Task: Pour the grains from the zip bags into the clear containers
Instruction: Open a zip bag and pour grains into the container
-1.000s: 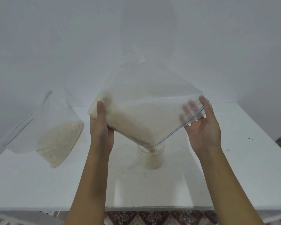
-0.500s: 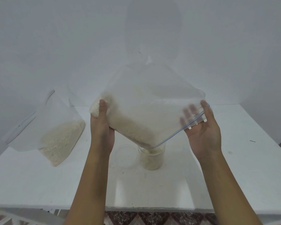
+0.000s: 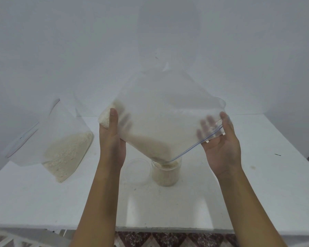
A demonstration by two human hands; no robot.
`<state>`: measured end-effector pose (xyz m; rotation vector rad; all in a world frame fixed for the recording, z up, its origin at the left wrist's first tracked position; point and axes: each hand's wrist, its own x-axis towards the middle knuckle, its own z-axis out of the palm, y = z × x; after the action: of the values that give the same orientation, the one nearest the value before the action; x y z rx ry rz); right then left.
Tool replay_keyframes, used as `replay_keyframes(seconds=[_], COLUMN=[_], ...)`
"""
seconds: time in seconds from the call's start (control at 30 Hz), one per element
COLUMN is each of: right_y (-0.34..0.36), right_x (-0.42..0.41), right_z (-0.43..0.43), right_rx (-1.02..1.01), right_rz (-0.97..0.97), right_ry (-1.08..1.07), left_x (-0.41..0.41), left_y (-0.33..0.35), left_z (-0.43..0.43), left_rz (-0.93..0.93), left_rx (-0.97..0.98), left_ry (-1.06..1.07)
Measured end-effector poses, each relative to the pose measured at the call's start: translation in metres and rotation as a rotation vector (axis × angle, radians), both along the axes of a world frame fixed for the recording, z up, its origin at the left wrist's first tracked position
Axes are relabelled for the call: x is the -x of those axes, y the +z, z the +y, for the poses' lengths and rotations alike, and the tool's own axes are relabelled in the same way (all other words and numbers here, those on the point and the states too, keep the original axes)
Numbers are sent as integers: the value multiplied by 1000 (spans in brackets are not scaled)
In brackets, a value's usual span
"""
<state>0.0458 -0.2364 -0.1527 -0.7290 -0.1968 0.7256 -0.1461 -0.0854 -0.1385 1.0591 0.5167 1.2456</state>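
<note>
Plastic zip bag [image 3: 168,111] emptier, container [image 3: 165,175] fuller.

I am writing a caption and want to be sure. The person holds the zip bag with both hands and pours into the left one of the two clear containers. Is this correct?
One detail is wrong. In the head view, the zip bag, held by the left hand and right hand, pours into the right container. The left container looks empty.
</note>
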Motion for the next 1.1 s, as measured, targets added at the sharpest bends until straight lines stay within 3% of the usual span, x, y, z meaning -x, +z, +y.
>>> replay_keyframes(seconds=[0.67,1.1], right_y=[-6,-12], right_x=[0,-2], right_z=[3,4], right_rx=[-1,-10], right_rz=[6,17], right_ry=[-2,10], left_x=[1,-1], left_y=[2,-7], left_z=[9,7], left_rz=[19,-88], left_rx=[10,236], left_ry=[13,40])
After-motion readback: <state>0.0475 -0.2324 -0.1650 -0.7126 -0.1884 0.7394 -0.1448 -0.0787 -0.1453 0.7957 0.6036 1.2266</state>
